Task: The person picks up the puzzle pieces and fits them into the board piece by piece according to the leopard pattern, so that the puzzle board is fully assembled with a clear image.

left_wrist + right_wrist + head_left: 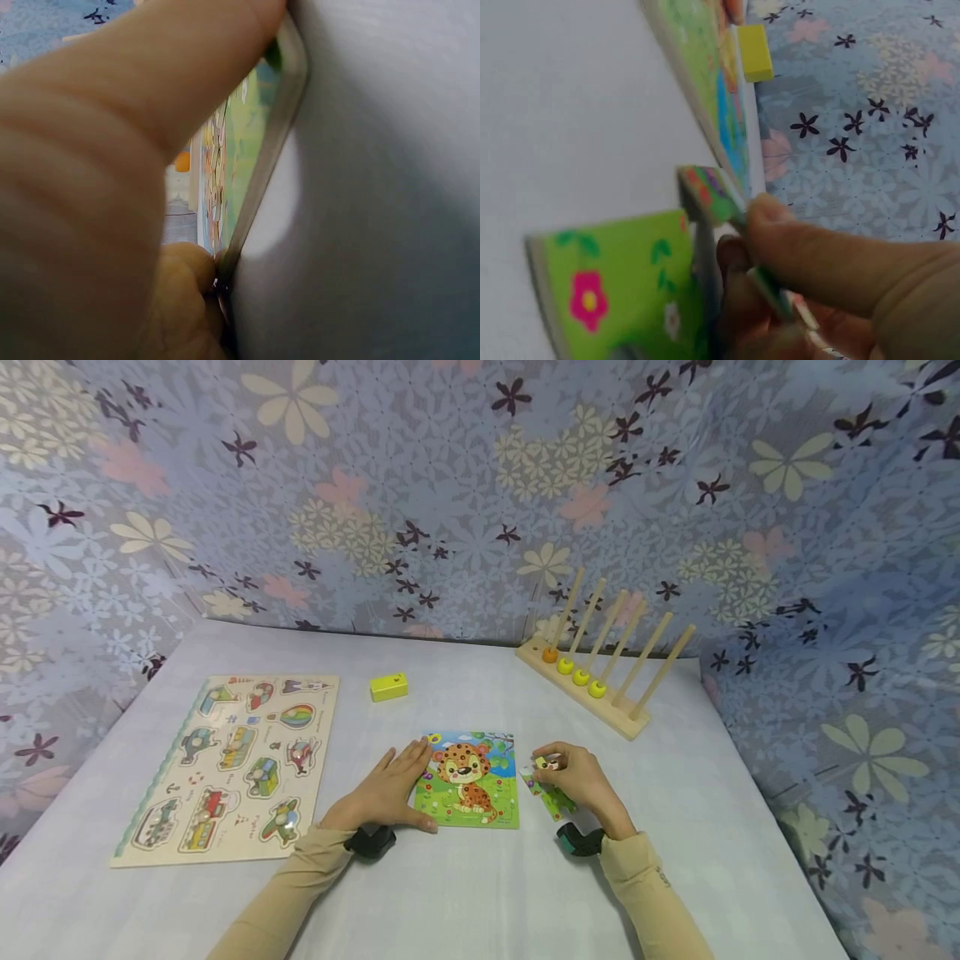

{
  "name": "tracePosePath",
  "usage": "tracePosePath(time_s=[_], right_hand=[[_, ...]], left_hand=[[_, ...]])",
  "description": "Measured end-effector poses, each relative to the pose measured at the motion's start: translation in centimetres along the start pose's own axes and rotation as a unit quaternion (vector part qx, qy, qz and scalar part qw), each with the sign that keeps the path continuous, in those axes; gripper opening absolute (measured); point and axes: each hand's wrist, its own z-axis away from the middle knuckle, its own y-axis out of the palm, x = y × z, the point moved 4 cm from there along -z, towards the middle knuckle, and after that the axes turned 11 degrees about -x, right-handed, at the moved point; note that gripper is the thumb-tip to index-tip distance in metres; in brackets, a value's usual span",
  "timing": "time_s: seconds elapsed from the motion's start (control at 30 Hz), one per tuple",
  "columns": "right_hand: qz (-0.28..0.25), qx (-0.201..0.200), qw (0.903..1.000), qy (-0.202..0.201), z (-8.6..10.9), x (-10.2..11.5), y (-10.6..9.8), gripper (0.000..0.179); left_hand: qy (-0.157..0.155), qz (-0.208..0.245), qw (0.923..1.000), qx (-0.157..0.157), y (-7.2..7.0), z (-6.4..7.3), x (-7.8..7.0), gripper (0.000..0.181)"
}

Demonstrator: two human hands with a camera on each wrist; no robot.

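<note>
A square leopard picture puzzle (467, 781) lies on the table between both hands. My left hand (390, 789) rests along its left edge, fingers extended at the upper corner and thumb low near the bottom corner. Close up in the left wrist view, the thumb (150, 82) lies against the board's edge. To the right of the puzzle, my right hand (581, 777) pinches a small puzzle piece (709, 193) between thumb and fingers. Below that hand a green piece with a pink flower (622, 277) lies on the table, partly hidden by the fingers.
At the left lies a large wooden vehicle puzzle board (232, 768) with knobbed pieces. A yellow block (388, 687) sits behind the leopard puzzle. Back right stands a wooden peg rack (585, 689) with one orange and several yellow beads. A flowered cloth (450, 510) hangs behind the table.
</note>
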Motion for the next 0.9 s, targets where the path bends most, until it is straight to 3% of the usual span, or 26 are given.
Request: tracePosePath(time_s=[0.17,0.33,0.63,0.8,0.9], right_hand=[[-0.063,-0.002,0.9977,0.025,-0.5,0.5,0.4,0.027],[-0.092,0.003,0.9957,0.010,-1.2,2.5,1.6,0.027],[-0.170,0.076,0.9824,-0.020,-1.0,6.9,6.3,0.022],[-0.188,0.112,0.9750,-0.038,-0.4,7.6,8.3,0.022],[-0.176,0.105,0.9776,-0.050,-0.2,7.8,9.0,0.021]], left_hand=[[-0.001,0.001,1.0000,0.002,-0.2,0.0,-0.1,0.120],[-0.002,0.005,1.0000,-0.003,-0.2,0.1,-0.1,0.120],[-0.005,0.009,0.9999,0.003,0.2,0.0,0.0,0.121],[-0.007,0.002,1.0000,0.004,0.3,-0.1,0.2,0.121],[-0.006,0.001,1.0000,0.003,0.3,-0.1,0.3,0.120]])
